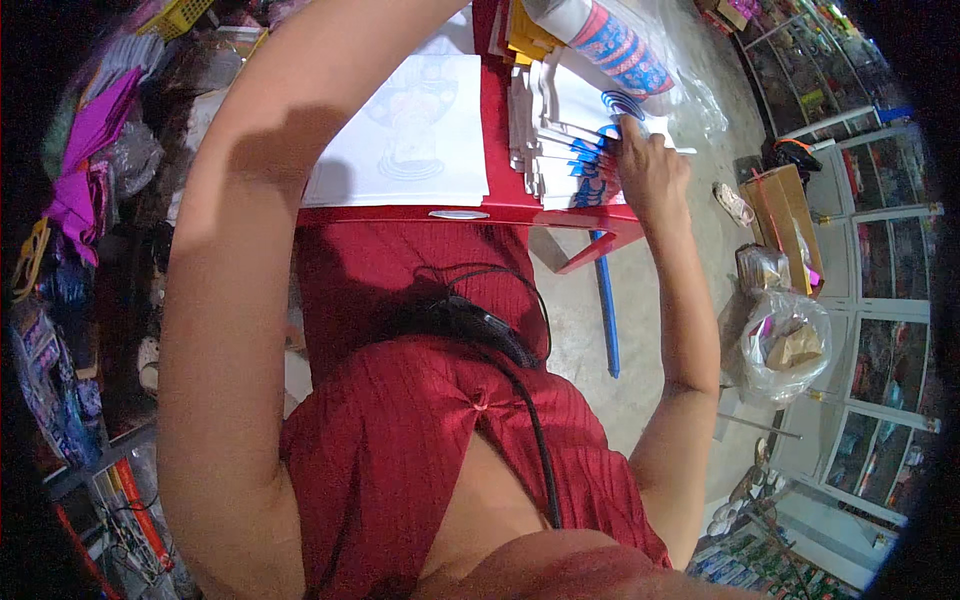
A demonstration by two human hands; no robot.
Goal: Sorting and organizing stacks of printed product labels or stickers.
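Observation:
My right hand [652, 168] is at the right side of a red table [505, 150], fingers closed on the edge of a white printed sheet from a fanned stack of folded white sheets [560, 130] with blue print. I cannot tell whether these are paper or thin bags. To the left on the table lies a flat white sheet [440, 120] with a faint design showing through. My left arm [240, 230] reaches up over that sheet's left side and leaves the picture at the top, so my left hand is out of view.
A clear-wrapped roll [625, 50] with blue and pink pattern lies beyond the stack, near yellow packets [530, 38]. A blue rod [607, 310] stands below the table's edge. On the right floor are a cardboard box [785, 225], a clear plastic bag [785, 345] and glass-fronted cabinets [880, 250].

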